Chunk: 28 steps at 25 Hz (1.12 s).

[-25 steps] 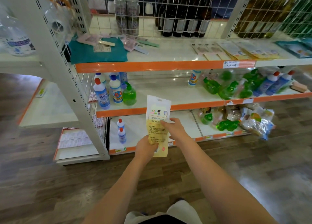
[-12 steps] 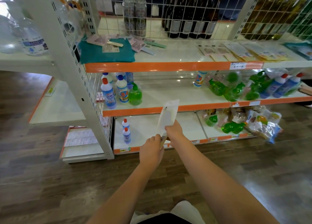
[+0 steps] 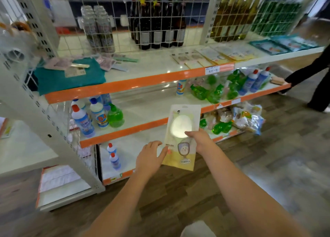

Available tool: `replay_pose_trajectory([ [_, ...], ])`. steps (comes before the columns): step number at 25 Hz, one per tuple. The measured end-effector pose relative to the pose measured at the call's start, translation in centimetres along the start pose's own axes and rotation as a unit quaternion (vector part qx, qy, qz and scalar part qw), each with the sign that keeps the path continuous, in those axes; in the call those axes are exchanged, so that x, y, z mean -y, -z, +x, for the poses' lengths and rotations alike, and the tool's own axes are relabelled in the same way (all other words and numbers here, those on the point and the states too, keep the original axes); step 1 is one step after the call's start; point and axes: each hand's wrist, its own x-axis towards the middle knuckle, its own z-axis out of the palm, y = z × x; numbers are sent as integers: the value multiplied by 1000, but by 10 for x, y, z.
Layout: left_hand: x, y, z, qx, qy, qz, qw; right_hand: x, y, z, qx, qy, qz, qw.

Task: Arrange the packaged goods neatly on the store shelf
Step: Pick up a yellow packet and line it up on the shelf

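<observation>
Pouch has been flipped since a second ago: printed back then, edge-on midway, now front window faces the camera, so orientation looks settled and placement is judged next. It is held upright just ahead of both hands, off the shelf: pinched at its right edge by right hand, left edge steadied by spread fingers of left hand. Top shelf well beyond the hands carries similar flat packets; middle shelf just past the pouch holds cleaner bottles.

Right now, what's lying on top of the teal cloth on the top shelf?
On the teal cloth: a pinkish packet, a pale flat stick-like item, a small paper label. Another pinkish packet overlaps its right edge. The shelf under the cloth is covered.
</observation>
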Motion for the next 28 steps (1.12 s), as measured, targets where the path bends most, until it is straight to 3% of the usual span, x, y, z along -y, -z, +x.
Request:
replay_pose_trajectory([
  [11, -113, -59, 77, 125, -66, 6, 990, 45, 145, 33, -67, -12, 154, 986],
  [16, -185, -68, 118, 133, -117, -10, 984, 87, 207, 52, -84, 0, 164, 983],
  [28, -327, -134, 195, 198, -119, -71, 970, 155, 355, 107, -102, 46, 197, 974],
])
